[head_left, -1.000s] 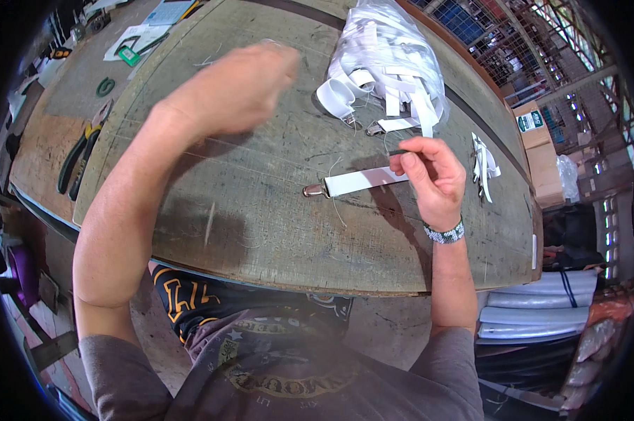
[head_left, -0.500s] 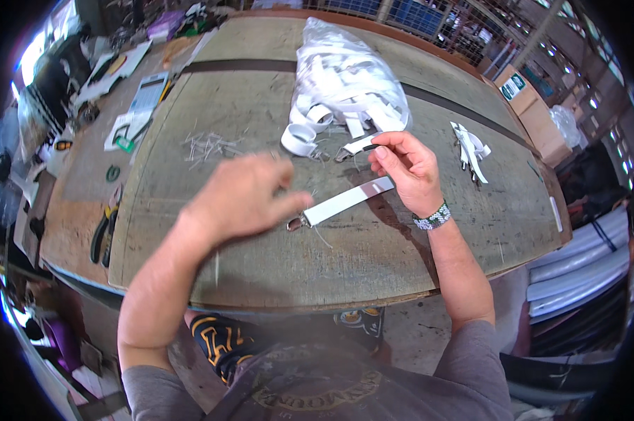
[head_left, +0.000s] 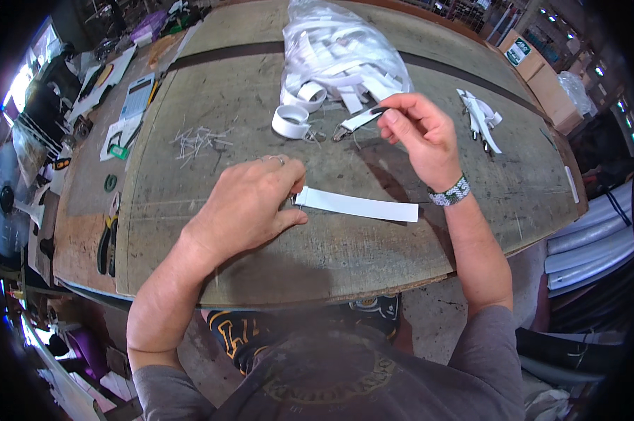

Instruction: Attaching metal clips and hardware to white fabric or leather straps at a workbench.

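In the head view, our left hand presses down on the metal-clip end of a flat white elastic strap lying across the worn table, fingers curled closed over the clip, while our right hand pinches a second strap with a clip just beside the bag of white straps. To do this well, we judge we should keep the flat strap pinned taut and straight, and bring the pinched piece over squarely before aligning ends.

A flat white strap is pinned at its clipped end by the left hand near the tabletop's near edge, while another strap is pinched by the right hand.
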A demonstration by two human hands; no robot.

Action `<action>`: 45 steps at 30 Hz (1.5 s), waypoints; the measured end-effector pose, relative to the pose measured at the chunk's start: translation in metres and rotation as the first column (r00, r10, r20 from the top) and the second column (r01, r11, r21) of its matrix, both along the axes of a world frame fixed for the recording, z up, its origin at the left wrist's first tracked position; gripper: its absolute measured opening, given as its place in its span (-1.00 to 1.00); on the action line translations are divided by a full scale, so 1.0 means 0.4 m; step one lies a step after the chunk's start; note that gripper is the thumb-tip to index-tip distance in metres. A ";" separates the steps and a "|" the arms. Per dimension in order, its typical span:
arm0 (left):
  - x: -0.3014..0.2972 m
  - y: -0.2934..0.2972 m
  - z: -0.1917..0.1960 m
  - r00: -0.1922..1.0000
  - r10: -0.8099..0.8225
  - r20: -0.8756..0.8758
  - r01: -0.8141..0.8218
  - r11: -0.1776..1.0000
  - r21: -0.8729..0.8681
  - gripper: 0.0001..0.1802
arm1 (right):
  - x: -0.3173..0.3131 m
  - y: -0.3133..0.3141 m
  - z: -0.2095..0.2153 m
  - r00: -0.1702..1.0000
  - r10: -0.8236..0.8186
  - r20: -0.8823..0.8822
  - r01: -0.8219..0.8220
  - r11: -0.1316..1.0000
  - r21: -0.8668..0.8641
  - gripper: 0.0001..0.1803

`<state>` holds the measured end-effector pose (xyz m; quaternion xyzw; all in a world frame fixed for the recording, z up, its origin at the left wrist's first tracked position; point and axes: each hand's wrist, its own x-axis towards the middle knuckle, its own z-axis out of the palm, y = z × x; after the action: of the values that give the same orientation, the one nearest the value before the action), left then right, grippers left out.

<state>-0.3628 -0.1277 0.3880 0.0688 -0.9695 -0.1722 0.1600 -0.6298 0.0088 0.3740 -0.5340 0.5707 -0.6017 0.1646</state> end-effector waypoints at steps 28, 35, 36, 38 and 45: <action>-0.033 -0.046 -0.022 0.989 0.052 0.140 -0.108 0.899 0.425 -0.81 | 0.127 0.000 -0.018 0.752 0.338 0.566 -0.549 0.797 0.253 -0.79; -0.033 -0.033 -0.057 0.996 0.047 0.079 -0.065 0.970 0.233 -0.84 | 0.151 -0.009 -0.032 0.746 0.350 0.566 -0.576 0.766 0.285 -0.79; -0.032 -0.030 -0.055 0.996 0.044 0.081 -0.062 0.970 0.234 -0.84 | 0.151 -0.008 -0.035 0.739 0.340 0.582 -0.574 0.770 0.279 -0.78; -0.028 -0.022 -0.044 0.990 0.099 0.097 -0.124 0.947 0.296 -0.83 | 0.150 -0.009 -0.045 0.723 0.348 0.597 -0.584 0.769 0.259 -0.78; -0.004 -0.021 -0.061 0.996 0.090 0.013 -0.091 0.976 0.200 -0.83 | 0.142 -0.007 -0.049 0.713 0.364 0.600 -0.603 0.754 0.260 -0.78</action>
<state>-0.3645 -0.1363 0.3637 0.1288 -0.9434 -0.2615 0.1579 -0.5729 0.0058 0.3544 -0.4356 0.4599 -0.5100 0.5819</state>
